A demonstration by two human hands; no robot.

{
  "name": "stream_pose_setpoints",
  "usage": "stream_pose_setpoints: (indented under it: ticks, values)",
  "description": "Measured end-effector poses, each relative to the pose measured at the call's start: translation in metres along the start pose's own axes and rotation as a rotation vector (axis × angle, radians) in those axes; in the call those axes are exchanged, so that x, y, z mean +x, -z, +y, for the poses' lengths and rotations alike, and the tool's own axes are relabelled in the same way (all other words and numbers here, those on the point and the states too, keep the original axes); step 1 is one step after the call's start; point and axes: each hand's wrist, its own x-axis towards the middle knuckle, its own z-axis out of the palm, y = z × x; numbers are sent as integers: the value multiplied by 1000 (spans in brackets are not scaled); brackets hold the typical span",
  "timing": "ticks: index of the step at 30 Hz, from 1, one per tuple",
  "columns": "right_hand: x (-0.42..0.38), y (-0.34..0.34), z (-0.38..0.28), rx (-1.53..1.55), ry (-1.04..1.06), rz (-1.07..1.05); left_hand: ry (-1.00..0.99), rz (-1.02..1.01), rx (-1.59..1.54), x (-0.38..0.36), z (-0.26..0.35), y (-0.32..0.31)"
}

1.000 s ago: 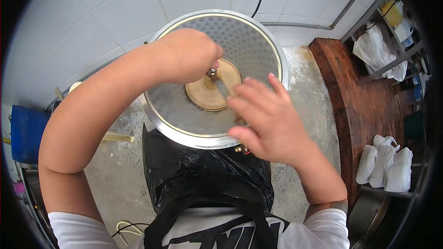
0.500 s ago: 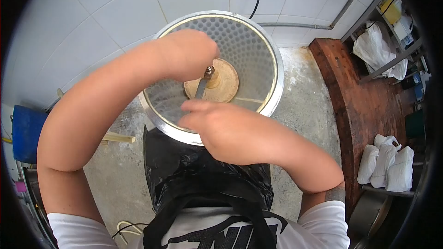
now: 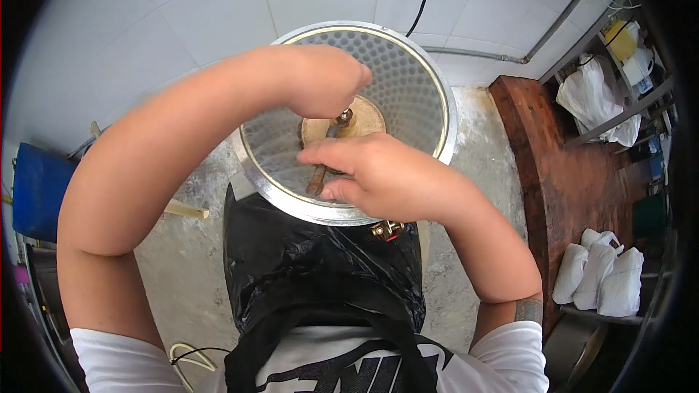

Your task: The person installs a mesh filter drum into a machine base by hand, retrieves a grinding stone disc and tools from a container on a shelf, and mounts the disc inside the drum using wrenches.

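Note:
A large metal drum (image 3: 445, 127) with a dimpled inner wall stands before me. Inside it, a round tan disc (image 3: 373, 110) carries a central shaft with a shiny metal fitting (image 3: 345, 116) on top. My left hand (image 3: 328, 81) is closed in a fist right over the fitting; whatever its fingers hold is hidden. A worn wrench (image 3: 316, 181) runs from the fitting toward the near rim. My right hand (image 3: 368, 173) has its fingers across the wrench's handle and its thumb beside the rusty end. The hand hides part of the handle.
A brass valve (image 3: 386, 231) with a red part sits below the near rim. Black plastic (image 3: 313, 269) hangs in front of me. At left stands a blue container (image 3: 44, 189); at right are a reddish-brown platform (image 3: 561, 167), a metal shelf and wrapped white bundles (image 3: 601, 276).
My right hand has shifted up and right, onto the wrench's handle, so its rusty end now shows. The view has moved slightly, and the brass valve has come into sight.

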Motion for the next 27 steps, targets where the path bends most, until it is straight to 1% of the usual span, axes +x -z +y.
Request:
stream_pose_setpoints:
  ticks: [1,3,4,6,7,9,10,12,16,18,19,21,22,23,24,25,26,27]
  values:
    - [1,-3,3,0,0,-2,0,1,-2,0,-1,-1]
    - [4,-10,11,-207,195,143,-11,-14,-13,2,-1,-2]
    - [3,-9,10,-210,194,144,-13,-11,-12,2,-1,-3]
    - [-2,-6,7,-228,111,107,-9,4,-4,0,-1,-4]
    - [-4,0,5,-229,111,105,-9,5,-6,0,-1,-4]
    - [-11,15,4,-401,-60,74,-18,37,-29,-2,0,-3]
    - [-13,20,10,-399,-63,67,-18,36,-36,-3,-1,-4]
    - [-14,31,24,-523,-120,376,-16,38,-87,-1,-3,-5]
    - [-9,47,36,-600,-193,371,-3,-3,-51,-1,1,-1]
    - [-9,47,35,-584,-160,460,-9,-2,-8,-2,3,-1]
    - [-12,43,32,-581,-162,461,-11,-5,-7,-3,5,-2]
    - [-24,25,20,-405,-132,513,-25,33,149,-6,10,-4]
    - [-33,14,13,-423,-78,501,-24,31,150,-6,14,-4]
    - [-43,2,7,-442,-22,490,-29,19,276,-5,19,-3]
    - [-51,-12,1,-440,-22,490,-35,5,400,-5,22,-4]
    - [-56,-27,-5,-479,50,505,-36,2,399,-4,22,-6]
    - [-58,-38,-8,-518,122,521,11,-15,362,-4,23,-7]
    - [-60,-46,-6,-515,118,525,56,-34,327,-2,24,-8]
